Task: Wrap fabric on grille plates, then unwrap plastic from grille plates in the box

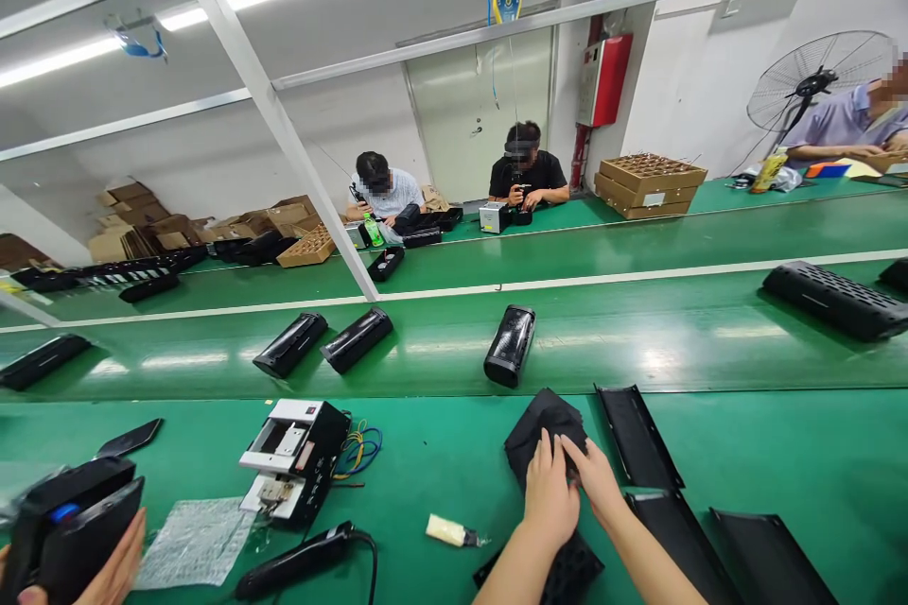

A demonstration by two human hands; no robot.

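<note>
Black cloth [545, 421] is gripped by the left hand [550, 492] and right hand [597, 482], held close together on it, over the green table [794, 454]; a black slotted panel [638, 440] is laid just beside, a perforated black casing [571, 575] beneath the wrists.

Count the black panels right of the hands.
3: one black panel by the right hand, a second below it, a third at its right; more may lie out of frame.
</note>
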